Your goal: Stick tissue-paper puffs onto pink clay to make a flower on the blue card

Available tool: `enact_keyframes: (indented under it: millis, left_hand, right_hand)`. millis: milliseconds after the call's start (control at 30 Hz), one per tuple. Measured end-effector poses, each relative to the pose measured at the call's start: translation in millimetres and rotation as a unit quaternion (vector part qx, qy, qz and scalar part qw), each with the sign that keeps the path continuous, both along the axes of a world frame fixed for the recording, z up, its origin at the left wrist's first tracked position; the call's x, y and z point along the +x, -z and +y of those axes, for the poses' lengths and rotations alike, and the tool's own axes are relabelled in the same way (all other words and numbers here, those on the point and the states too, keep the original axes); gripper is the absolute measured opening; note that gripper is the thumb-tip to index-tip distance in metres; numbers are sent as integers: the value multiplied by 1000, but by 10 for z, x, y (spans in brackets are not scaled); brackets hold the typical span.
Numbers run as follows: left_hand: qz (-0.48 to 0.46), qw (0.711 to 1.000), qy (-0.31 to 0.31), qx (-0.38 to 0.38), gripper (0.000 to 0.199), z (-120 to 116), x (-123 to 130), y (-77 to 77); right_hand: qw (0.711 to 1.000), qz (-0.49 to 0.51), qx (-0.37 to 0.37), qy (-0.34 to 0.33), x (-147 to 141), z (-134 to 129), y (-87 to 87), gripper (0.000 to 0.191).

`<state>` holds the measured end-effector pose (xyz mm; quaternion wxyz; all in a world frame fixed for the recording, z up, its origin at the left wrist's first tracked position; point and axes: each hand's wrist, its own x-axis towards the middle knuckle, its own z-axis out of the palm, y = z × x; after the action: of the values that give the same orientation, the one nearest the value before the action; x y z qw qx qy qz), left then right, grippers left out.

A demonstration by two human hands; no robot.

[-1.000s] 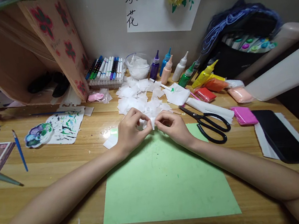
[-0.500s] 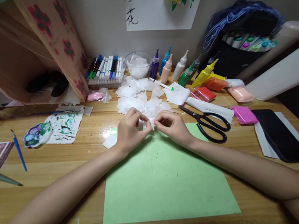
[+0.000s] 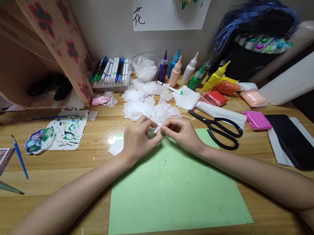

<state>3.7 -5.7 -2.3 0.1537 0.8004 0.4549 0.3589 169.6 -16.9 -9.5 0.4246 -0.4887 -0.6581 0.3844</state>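
Observation:
Between my fingertips is a small piece of white tissue paper (image 3: 157, 129), partly hidden and folded or twisted. My left hand (image 3: 139, 138) pinches it from the left, while my right hand (image 3: 183, 132) pinches it from the right with thumb and forefinger. Both hands are over the far edge of a green sheet of paper (image 3: 173, 194). Just beyond them lies a loose pile of white tissue pieces (image 3: 143, 104). Black-handled scissors (image 3: 216, 126) rest to the right of my right hand, and a white scrap (image 3: 116, 148) lies beside my left wrist.
Behind the pile stand a glass bowl (image 3: 146, 68) of tissue, markers (image 3: 112, 71) and several paint bottles (image 3: 175, 73). At right are a pink packet (image 3: 257, 120) and a black phone (image 3: 296, 141). A paint-smeared palette (image 3: 39, 140), a blue brush (image 3: 20, 158) and a pink box (image 3: 58, 49) are at left.
My fingertips have come closer together, and the tissue piece, which hung upright between them, is now gathered and tilted. My left thumb has shifted slightly right.

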Motion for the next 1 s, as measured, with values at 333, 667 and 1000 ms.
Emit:
enact_keyframes:
  millis: [333, 667, 1000]
  left_hand:
    - [-67, 997, -22, -41, 12, 51, -20, 19]
    - [-213, 965, -89, -126, 16, 232, -69, 115]
    - [-143, 966, -211, 33, 15, 252, -137, 125]
  right_hand:
    - [1000, -4, 17, 13, -6, -3, -2, 12]
    - [999, -2, 18, 47, 2, 14, -18, 16]
    - [999, -2, 17, 47, 9, 24, 9, 16]
